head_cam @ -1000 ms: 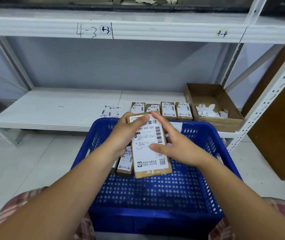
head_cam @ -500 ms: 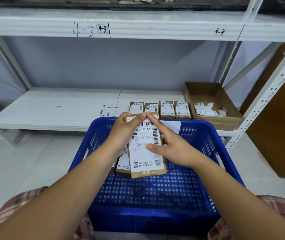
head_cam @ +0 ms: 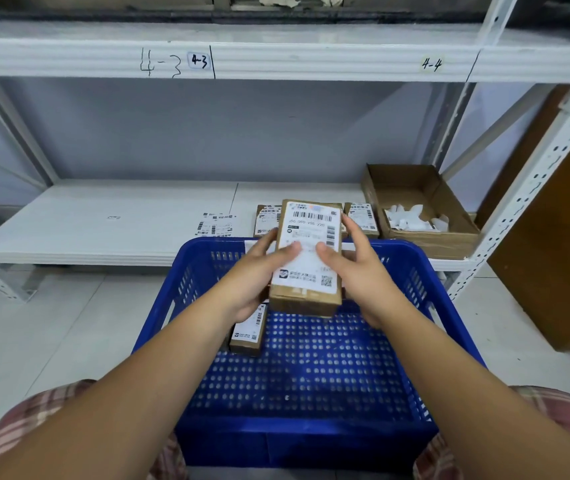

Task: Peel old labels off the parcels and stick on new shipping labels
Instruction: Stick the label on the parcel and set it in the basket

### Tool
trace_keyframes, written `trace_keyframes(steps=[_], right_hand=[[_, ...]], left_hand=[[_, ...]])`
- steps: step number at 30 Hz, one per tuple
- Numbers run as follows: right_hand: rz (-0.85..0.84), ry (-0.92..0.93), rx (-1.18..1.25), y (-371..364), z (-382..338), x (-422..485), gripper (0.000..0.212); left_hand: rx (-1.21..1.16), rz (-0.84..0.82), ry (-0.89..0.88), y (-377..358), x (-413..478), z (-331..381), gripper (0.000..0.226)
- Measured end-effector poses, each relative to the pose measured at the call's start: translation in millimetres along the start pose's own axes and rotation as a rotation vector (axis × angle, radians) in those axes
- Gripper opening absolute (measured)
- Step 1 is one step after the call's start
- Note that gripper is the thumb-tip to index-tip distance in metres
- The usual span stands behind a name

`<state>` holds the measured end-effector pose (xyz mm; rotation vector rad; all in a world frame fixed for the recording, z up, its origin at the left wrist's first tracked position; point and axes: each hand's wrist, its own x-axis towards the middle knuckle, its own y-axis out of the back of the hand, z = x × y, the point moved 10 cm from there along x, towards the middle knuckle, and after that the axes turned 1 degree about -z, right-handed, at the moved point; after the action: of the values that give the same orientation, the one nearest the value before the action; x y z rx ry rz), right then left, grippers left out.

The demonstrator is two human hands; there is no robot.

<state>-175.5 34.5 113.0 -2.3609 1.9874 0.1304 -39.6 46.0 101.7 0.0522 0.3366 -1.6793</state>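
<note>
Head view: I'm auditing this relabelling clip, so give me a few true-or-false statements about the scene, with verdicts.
1. The left hand and right hand both hold the held parcel above the blue basket. True.
2. The cardboard box on the shelf sits left of the shelf parcels. False: it sits to their right.
3. A second parcel lies in the basket below the left hand. True.
4. The held parcel's top face is bare. False: a white label covers most of it.
</note>
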Motion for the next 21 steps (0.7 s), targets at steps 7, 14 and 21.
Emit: trace_keyframes(steps=[7, 14, 21], right_hand=[[0.116, -0.084, 0.13, 21.2, 8.6, 5.0, 0.056], [-0.207, -0.21, 0.168, -4.1, 15.0, 0.0, 0.085], [-0.154, -0.25, 0.043, -8.1, 33.7, 3.7, 0.087]], left_hand=[[-0.025, -0.162, 0.053, -18.9, -2.2, -9.8, 0.09], [-0.052, -0.077, 0.01, -2.7, 0.8, 3.8, 0.075], [0.052, 0.028, 0.077, 7.3, 11.8, -24.8, 0.044]])
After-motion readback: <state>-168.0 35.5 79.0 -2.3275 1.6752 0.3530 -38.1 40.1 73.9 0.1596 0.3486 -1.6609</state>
